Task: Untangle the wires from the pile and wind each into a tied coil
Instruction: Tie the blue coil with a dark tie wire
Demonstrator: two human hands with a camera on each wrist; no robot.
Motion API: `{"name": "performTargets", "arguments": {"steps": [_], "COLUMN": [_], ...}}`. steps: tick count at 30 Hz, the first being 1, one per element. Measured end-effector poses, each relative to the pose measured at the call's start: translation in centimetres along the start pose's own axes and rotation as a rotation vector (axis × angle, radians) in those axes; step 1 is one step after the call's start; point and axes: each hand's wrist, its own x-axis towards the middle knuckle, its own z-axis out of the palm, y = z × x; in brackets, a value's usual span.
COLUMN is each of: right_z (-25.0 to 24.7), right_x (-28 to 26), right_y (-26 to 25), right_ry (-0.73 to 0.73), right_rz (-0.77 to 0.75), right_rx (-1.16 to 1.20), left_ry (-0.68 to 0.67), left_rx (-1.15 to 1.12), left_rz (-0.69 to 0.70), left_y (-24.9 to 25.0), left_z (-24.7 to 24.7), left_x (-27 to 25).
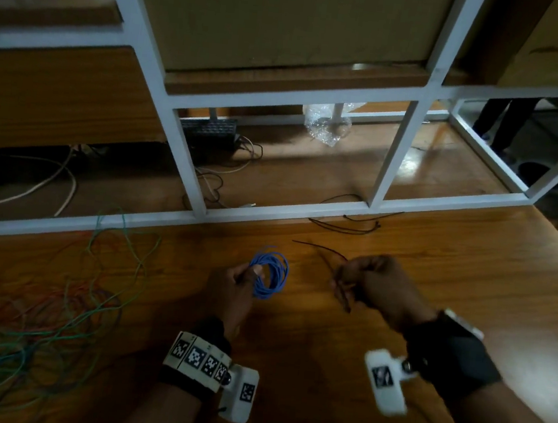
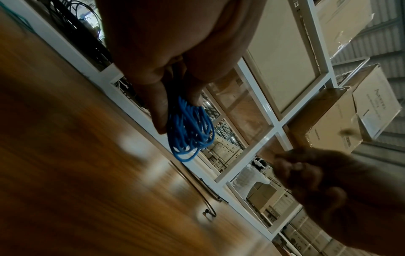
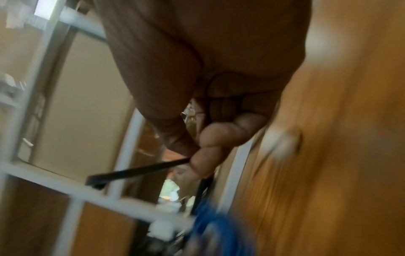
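One blue coil (image 1: 269,275) is wound but not yet tied, pinched in the left hand (image 1: 231,287) above the table (image 1: 437,262); the right hand (image 1: 371,283) clasps a black cable tie (image 1: 326,256). At eight o'clock, the tangled pile (image 1: 39,320) of green and orange wires still waits

White metal frame (image 1: 186,163) behind the wooden table (image 1: 437,262); crumpled plastic (image 1: 328,123); cardboard boxes (image 2: 377,107).

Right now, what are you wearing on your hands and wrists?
Both hands are bare. The left wrist has a black band, a pale strip of square black-and-white markers and a white camera block. The right wrist has a black wrap and a white marked camera block.
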Motion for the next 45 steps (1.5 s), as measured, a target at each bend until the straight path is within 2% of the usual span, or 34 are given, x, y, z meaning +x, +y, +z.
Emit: {"name": "performTargets", "arguments": {"steps": [2,6,11,19,23,26,30,33,35,40,45], "right_z": [2.2,4.6,6.0,6.9,7.3,7.7,8.4,8.8,8.7,8.3,8.4], "right_x": [-2.5,-4.0,-4.3,-4.4,-4.3,-4.3,-4.4,-4.4,-4.4,-4.4,-4.7], "right_y": [0.7,2.4,2.6,2.9,3.2,3.8,4.6,4.7,4.8,5.0,5.6], "right_ry": [-0.063,-0.051,-0.029,-0.065,-0.046,-0.018,0.039,0.048,0.063,0.084,0.074], "right_rz": [0.063,0.109,0.132,0.176,0.187,0.196,0.181,0.175,0.152,0.112,0.106], "right_rx": [0.061,0.058,0.048,0.252,0.4,0.432,0.544,0.645,0.651,0.647,0.627], "left_ry": [0.005,-0.004,-0.042,-0.121,-0.131,-0.119,-0.106,-0.092,-0.11,-0.144,-0.171], "left_rx": [-0.04,-0.043,0.017,0.116,0.229,0.251,0.367,0.422,0.364,0.079,-0.156], "left_rz": [0.018,0.056,0.145,0.156,0.297,0.338,0.623,0.682,0.643,0.405,0.237], "left_y": [0.2,0.6,0.6,0.2,-0.3,-0.5,0.0,1.1,1.1,0.5,-0.3], "left_z": [0.1,-0.1,-0.4,0.0,0.1,0.4,1.1,1.6,1.9,2.6,2.7], "left_x": [-0.4,-1.6,-3.1,-4.1,-4.3,-4.6,-5.3,-5.4,-5.2,-4.8,-5.2]}}
